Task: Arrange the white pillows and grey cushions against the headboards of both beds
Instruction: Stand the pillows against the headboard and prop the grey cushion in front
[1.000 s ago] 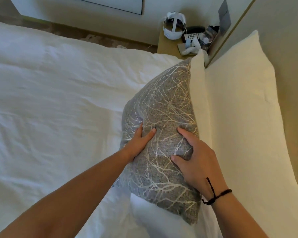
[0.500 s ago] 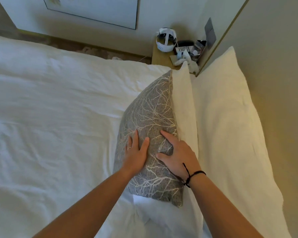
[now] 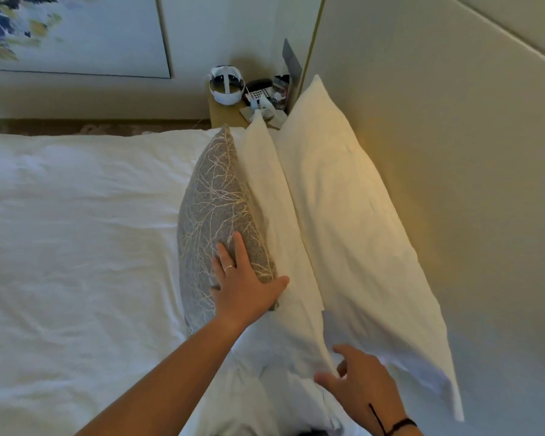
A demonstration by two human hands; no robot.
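A grey cushion (image 3: 214, 202) with a pale branch pattern stands on edge on the bed, leaning against a white pillow (image 3: 274, 215). A second, larger white pillow (image 3: 353, 221) stands behind that one, against the padded headboard (image 3: 453, 152). My left hand (image 3: 244, 284) lies flat on the near end of the cushion, fingers spread, thumb reaching onto the white pillow. My right hand (image 3: 362, 388) hovers with fingers apart at the near lower corner of the pillows, holding nothing.
The white duvet (image 3: 76, 247) covers the bed to the left. A bedside table (image 3: 225, 116) at the far end carries a white headset (image 3: 225, 86), a phone and small items. A framed picture (image 3: 70, 36) hangs on the far wall.
My right hand has left the cushion and dropped back to the near corner of the pillows. The left hand stays on the cushion, now turned more upright against the pillow. The view has pulled back.
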